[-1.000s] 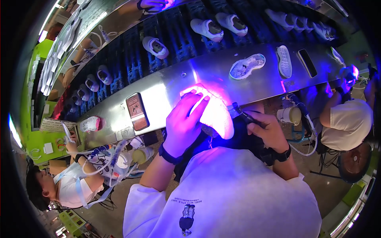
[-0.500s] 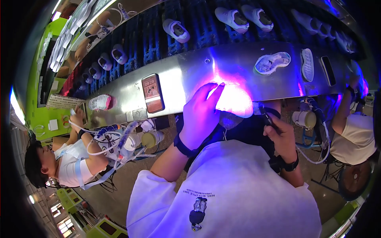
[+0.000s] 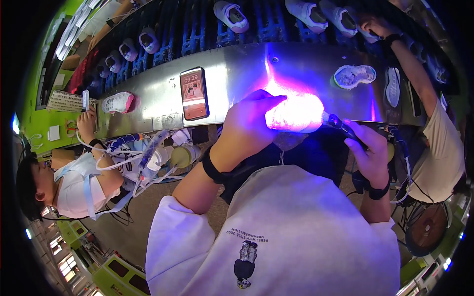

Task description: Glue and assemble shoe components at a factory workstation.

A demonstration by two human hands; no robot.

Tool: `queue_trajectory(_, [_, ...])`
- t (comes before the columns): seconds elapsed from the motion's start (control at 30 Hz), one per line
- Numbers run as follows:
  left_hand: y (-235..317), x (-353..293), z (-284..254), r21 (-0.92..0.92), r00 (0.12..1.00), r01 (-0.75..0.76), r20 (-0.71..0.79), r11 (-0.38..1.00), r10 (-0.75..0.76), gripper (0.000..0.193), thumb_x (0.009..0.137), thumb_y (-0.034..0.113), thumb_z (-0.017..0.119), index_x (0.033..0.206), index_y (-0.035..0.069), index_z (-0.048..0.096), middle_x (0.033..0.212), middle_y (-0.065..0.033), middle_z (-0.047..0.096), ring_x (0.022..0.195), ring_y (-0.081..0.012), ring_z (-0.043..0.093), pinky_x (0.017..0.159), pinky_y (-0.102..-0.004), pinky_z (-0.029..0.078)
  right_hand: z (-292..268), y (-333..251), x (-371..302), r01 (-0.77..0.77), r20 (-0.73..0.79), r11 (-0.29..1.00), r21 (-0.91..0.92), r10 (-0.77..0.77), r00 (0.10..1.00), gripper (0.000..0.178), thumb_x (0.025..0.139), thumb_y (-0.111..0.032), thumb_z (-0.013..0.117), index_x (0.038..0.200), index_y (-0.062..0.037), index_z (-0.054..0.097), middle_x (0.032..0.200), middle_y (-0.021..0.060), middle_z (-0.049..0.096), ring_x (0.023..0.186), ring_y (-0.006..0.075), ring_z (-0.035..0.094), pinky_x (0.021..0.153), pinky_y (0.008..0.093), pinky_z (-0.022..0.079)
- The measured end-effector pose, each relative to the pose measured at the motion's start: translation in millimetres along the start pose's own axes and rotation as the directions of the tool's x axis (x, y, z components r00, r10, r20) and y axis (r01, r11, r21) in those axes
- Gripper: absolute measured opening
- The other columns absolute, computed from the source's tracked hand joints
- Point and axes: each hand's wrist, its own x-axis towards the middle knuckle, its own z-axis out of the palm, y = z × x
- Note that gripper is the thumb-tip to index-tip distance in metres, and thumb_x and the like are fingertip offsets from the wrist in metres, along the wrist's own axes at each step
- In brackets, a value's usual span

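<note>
Under bright violet light at the bench's near edge lies a glowing white shoe sole (image 3: 298,112), its surface washed out by glare. My left hand (image 3: 248,120) grips its left end, thumb and fingers closed on it. In my right hand (image 3: 369,154) is a dark-handled brush (image 3: 340,125), held between thumb and fingers. Its tip meets the right end of the sole; the bristles are mostly lost in the glare.
A metal bench (image 3: 232,74) carries a phone (image 3: 194,93), a pink-ended white sole (image 3: 118,102), another sole (image 3: 354,76) and a narrow white sole (image 3: 392,88). Behind runs a blue-slatted conveyor (image 3: 195,34) with several shoes. Co-workers sit on both sides; tubs (image 3: 185,156) hang at left.
My right hand has lifted the brush higher against the sole's right end. The co-worker at right now reaches an arm over to the conveyor shoes. My view has shifted slightly.
</note>
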Motion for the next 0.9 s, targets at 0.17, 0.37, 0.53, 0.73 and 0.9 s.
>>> queue_trajectory(0.17, [7.2, 0.7, 2.4, -0.243, 0.975, 0.147, 0.201, 0.959, -0.099, 0.069, 0.059, 0.008, 0.091, 0.124, 0.001, 0.069, 0.113, -0.0127, 0.073, 0.104, -0.0239, 0.071, 0.095, -0.0361, 0.055, 14.8, 14.9, -2.3, -0.139, 0.0, 0.968, 0.209, 0.142, 0.99, 0.045, 0.088, -0.002, 0.071, 0.133, -0.0027, 0.066, 0.099, 0.0081, 0.072, 0.085, 0.0148, 0.066, 0.079, 0.0275, 0.052])
queue_trajectory(0.37, [24.0, 4.3, 16.8, -0.419, 0.923, 0.313, 0.346, 0.852, -0.168, 0.074, 0.061, 0.005, 0.09, 0.13, -0.003, 0.064, 0.121, -0.0112, 0.071, 0.113, -0.019, 0.066, 0.104, -0.0354, 0.05, 5.1, 13.4, 5.3, -0.176, -0.089, 0.9, 0.398, 0.229, 0.969, 0.044, 0.091, -0.003, 0.069, 0.135, -0.0013, 0.065, 0.086, 0.0034, 0.07, 0.076, 0.0095, 0.062, 0.073, 0.0252, 0.052])
queue_trajectory(0.53, [35.6, 10.1, 23.2, -0.439, 0.882, 0.388, 0.432, 0.811, -0.187, 0.069, 0.064, 0.006, 0.09, 0.128, -0.001, 0.066, 0.119, -0.0087, 0.072, 0.112, -0.0175, 0.066, 0.103, -0.0345, 0.05, -10.2, 18.2, 6.8, -0.121, -0.08, 0.952, 0.281, 0.149, 0.986, 0.042, 0.09, -0.005, 0.073, 0.132, 0.0, 0.065, 0.11, 0.0134, 0.075, 0.095, 0.0171, 0.068, 0.09, 0.0303, 0.052])
queue_trajectory(0.73, [41.1, 14.6, 35.7, -0.424, 0.885, 0.386, 0.42, 0.819, -0.199, 0.055, 0.064, 0.008, 0.092, 0.114, 0.0, 0.07, 0.105, -0.0023, 0.072, 0.1, -0.0121, 0.064, 0.093, -0.0306, 0.05, -22.0, 25.9, 3.3, -0.156, -0.023, 0.939, 0.305, 0.171, 0.985, 0.043, 0.088, -0.005, 0.075, 0.129, 0.0005, 0.066, 0.118, 0.0164, 0.074, 0.104, 0.0206, 0.07, 0.096, 0.0314, 0.051])
queue_trajectory(0.9, [51.2, 21.1, 34.0, -0.435, 0.862, 0.404, 0.476, 0.805, -0.175, 0.041, 0.066, 0.011, 0.092, 0.1, 0.002, 0.071, 0.096, 0.004, 0.066, 0.088, -0.007, 0.057, 0.082, -0.0266, 0.046, -26.3, 38.0, -2.4, -0.165, -0.001, 0.932, 0.322, 0.175, 0.985, 0.042, 0.088, -0.004, 0.074, 0.129, 0.0004, 0.067, 0.117, 0.0161, 0.074, 0.104, 0.0199, 0.07, 0.095, 0.0314, 0.051])
